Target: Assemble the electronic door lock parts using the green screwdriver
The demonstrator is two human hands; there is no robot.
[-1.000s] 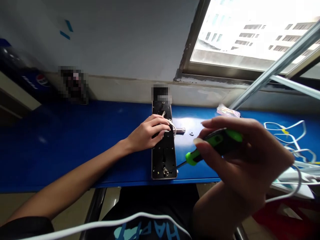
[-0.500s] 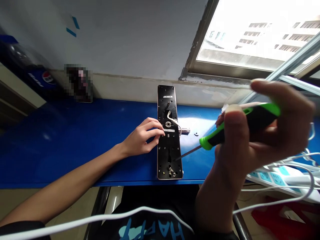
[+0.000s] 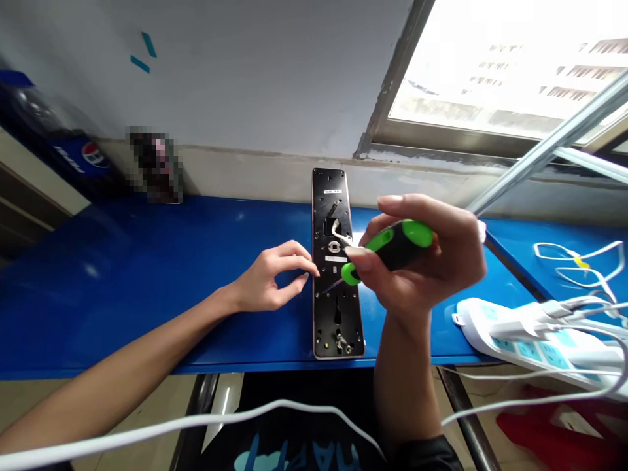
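A long black door lock panel (image 3: 338, 314) lies on the blue table, its long side pointing away from me. Its face shows screw holes, a keyhole-shaped slot, a square spindle hole and a white cable (image 3: 335, 227). My left hand (image 3: 275, 276) rests at the panel's left edge, fingertips by the rim, thumb and index finger slightly apart. In my right hand (image 3: 422, 261) is a green and black screwdriver (image 3: 400, 245), gripped by its handle above the panel. Its shaft slants down left, the tip near a hole at the left edge; contact is unclear.
A white power strip (image 3: 520, 343) with plugs and cables sits at the right. A white cable (image 3: 275, 407) crosses in front of my body. At the back left stand a Pepsi bottle (image 3: 73, 147) and a blurred-out object (image 3: 156, 167) against the wall.
My right hand has moved left with the screwdriver, bringing its tip from the panel's lower right to its left edge. My left hand has barely shifted, staying at the rim.
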